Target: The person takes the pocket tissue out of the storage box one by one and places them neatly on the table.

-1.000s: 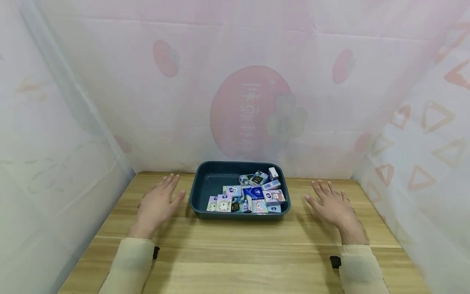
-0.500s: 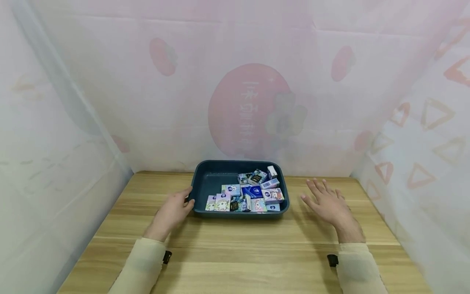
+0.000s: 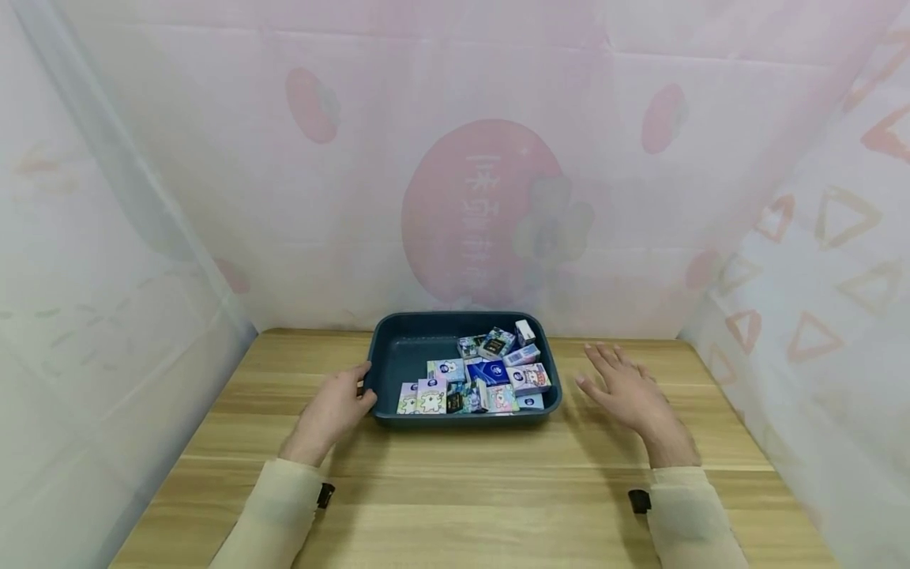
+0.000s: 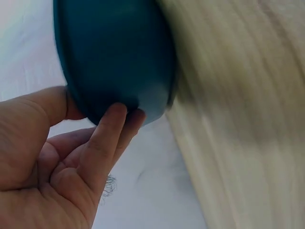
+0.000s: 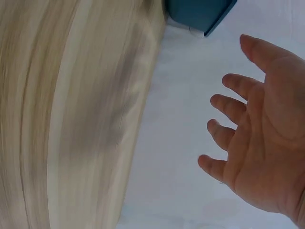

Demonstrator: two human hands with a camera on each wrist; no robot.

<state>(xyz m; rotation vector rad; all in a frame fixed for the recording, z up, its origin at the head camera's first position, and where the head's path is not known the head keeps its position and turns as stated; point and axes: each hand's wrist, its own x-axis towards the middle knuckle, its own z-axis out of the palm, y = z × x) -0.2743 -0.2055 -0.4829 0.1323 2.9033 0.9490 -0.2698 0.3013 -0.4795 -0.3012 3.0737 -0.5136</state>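
A dark teal plastic bin [image 3: 408,348] stands on the table with several small printed packs, which look like pocket tissues, heaped toward its right and front. My left hand [image 3: 332,412] pinches the bin's left rim. In the left wrist view, the thumb lies at the rim of the bin [image 4: 116,57] and the fingers [image 4: 102,138] press its outer wall. To the right of the bin my right hand [image 3: 631,399] hovers apart from it, fingers spread and holding nothing. A blue pack [image 3: 486,371] lies mid-heap, with a white-ended pack [image 3: 524,332] in the back right corner.
The wooden table [image 3: 455,498] extends in front of the bin and to both sides. A pale printed curtain [image 3: 341,213] rises directly behind it, and similar sheets close off the left and right sides.
My left hand has moved right from beside the bin and taken hold of its left rim. The right hand has drifted slightly left, toward the bin. The packs look unchanged.
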